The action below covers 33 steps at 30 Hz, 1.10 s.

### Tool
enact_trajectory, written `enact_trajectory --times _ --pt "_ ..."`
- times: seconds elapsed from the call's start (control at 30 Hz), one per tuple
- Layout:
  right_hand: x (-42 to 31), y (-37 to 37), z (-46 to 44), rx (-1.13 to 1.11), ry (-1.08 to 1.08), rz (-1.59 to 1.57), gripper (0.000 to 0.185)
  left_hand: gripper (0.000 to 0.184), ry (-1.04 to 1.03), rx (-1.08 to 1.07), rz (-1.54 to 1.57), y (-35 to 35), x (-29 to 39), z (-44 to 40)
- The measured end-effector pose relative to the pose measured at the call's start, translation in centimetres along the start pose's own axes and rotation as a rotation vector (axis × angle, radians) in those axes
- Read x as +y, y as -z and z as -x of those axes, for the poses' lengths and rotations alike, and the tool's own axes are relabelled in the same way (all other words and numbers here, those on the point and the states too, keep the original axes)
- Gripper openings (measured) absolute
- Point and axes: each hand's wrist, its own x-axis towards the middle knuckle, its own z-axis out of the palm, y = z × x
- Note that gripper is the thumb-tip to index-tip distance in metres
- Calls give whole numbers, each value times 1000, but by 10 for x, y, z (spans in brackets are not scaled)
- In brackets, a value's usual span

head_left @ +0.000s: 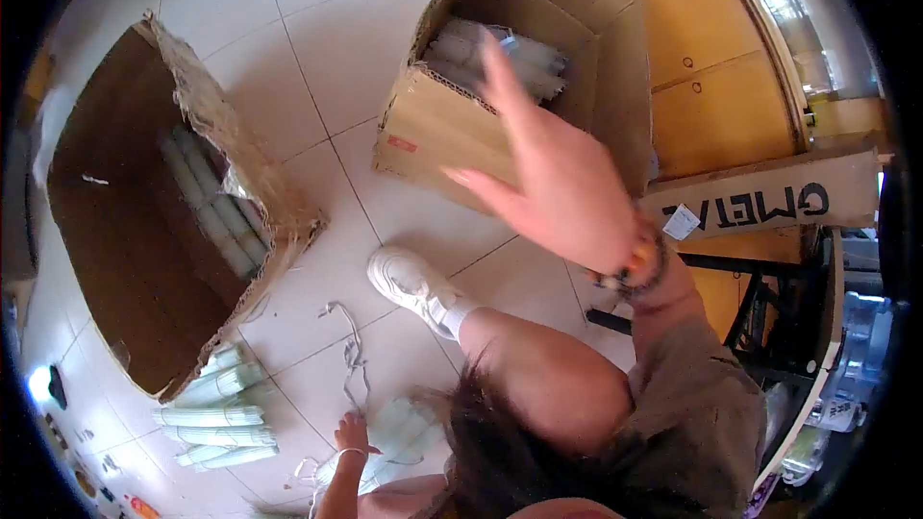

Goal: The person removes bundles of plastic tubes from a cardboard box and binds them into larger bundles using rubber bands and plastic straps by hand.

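My right hand [567, 183] is raised in front of the right cardboard box [452, 130], its thumb and fingers apart and empty, slightly blurred. Behind its fingertips, pale bundles [538, 62] lie inside that box. Low in the view, my left hand [352, 434] is over a pale green bundle [399, 432] on the floor, thumb apart from the fingers. A grey cord [356, 365] runs along the tiles to its fingertips; whether they touch it is unclear.
At the left stands a torn cardboard box [115, 259] with long pale bundles [216, 202] inside. More pale green bundles [216, 413] lie below it. My white shoe [409, 279] is between the boxes. Wooden cabinets [721, 86], a lettered carton [769, 200] and a black metal frame [760, 303] are at the right.
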Motion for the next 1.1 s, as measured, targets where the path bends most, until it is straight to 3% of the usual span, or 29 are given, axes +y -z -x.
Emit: enact_trajectory --times 0.03,0.1,0.17,0.27,0.37,0.4,0.53,0.63,0.67,0.7,0.73,0.77,0.8,0.9,1.0,1.1 --pt "8 20 13 -65 -99 62 82 107 13 -4 0 2 0 0" --pt "45 42 31 -92 -89 298 58 105 36 -12 5 8 3 3" --pt "73 52 34 -550 -287 492 45 107 29 -21 -25 11 4 3" --pt "67 27 51 -504 -185 566 39 113 64 -21 -19 -8 4 -5" --pt "58 10 65 -216 -188 375 28 79 41 44 -91 19 12 7" --pt "57 -2 72 -23 -193 252 15 44 48 183 -58 -29 2 -10" --pt "48 -26 75 244 -205 145 9 35 132 -19 59 -23 1 -19" --pt "53 -25 75 279 -145 103 18 34 115 18 63 -32 -1 -22" --pt "56 -24 76 260 -120 128 19 48 69 120 304 -106 -29 -49" --pt "56 -24 75 320 -87 72 20 58 44 156 272 -115 -33 -51" --pt "55 -25 72 376 -56 16 21 69 18 189 240 -99 -28 -42" --pt "55 -26 72 432 -24 -39 23 86 28 76 90 -83 -21 -35" --pt "63 -34 78 570 188 -191 26 104 22 -36 -60 -39 -6 -19" --pt "59 -42 63 332 631 -603 34 104 -30 -32 -77 -16 -2 -9" --pt "82 -124 47 296 498 -471 40 110 63 -75 -79 -19 -10 -8" --pt "123 -179 26 162 645 133 41 117 156 -99 -36 -41 -5 -27"
